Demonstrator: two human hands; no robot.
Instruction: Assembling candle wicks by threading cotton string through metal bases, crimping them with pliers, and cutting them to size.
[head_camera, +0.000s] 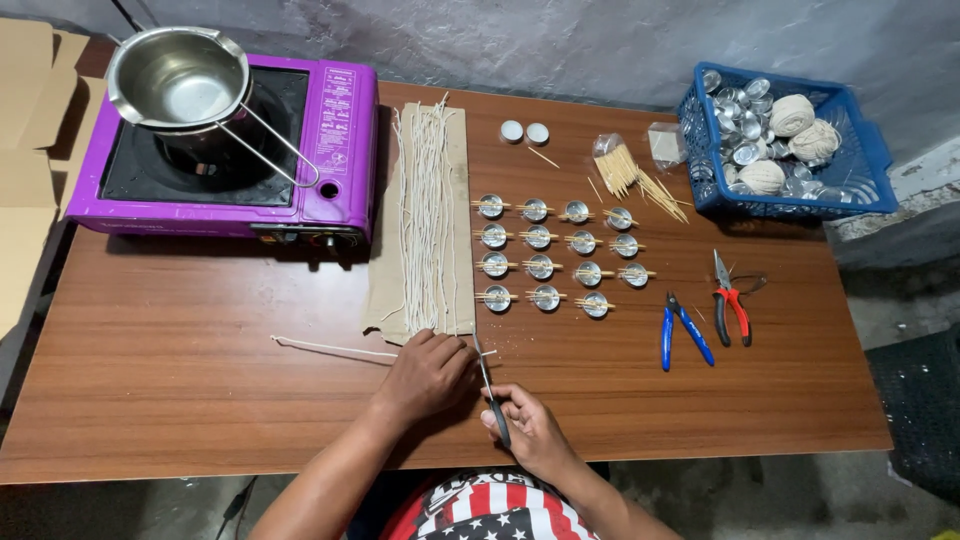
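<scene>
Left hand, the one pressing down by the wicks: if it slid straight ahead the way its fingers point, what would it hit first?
The left hand points up the table, so it would most likely run first into the bundle of white wick strands lying on the cardboard strip, whose near ends it seems to touch already.

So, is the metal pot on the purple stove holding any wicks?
No, the pot on the stove looks empty; the wicks lie on cardboard beside it.

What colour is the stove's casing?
Purple, with a black top; the stove shows clearly in the head view, at the table's far left.
</scene>
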